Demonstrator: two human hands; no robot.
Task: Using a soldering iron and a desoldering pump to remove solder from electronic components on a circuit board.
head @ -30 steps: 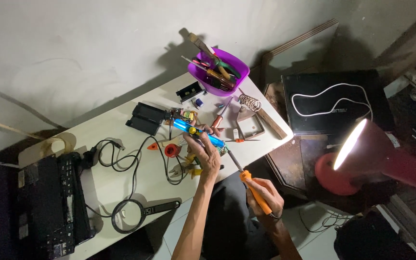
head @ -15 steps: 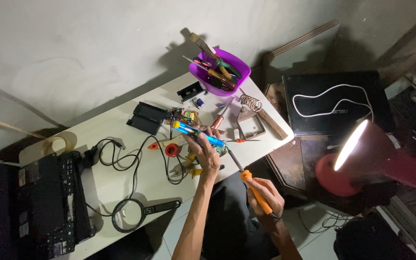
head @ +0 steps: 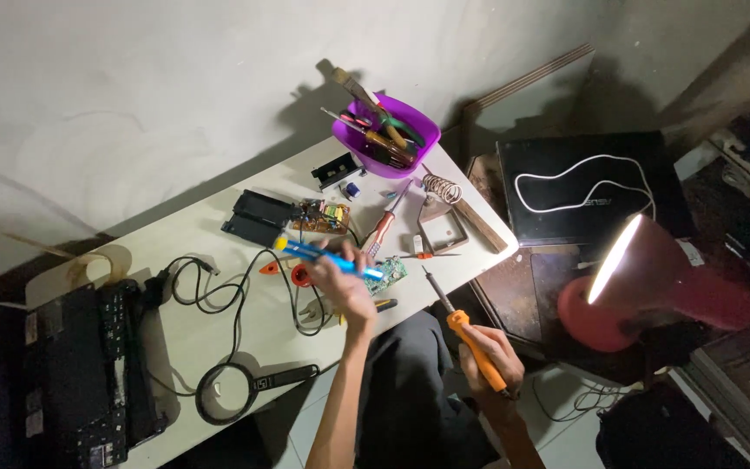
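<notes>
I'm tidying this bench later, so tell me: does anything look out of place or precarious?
Yes. The small green circuit board lies at the white table's front edge, beside the left hand holding a blue pen-shaped tool. The black cable sprawls in loose loops. The right hand holds the orange-handled soldering iron off the table.

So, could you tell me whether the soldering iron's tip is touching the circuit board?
No, the soldering iron tip hangs clear of the circuit board.

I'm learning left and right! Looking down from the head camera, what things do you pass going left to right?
Black keyboard → magnifying glass → left hand with blue tool → right hand holding orange soldering iron → red lamp.
</notes>
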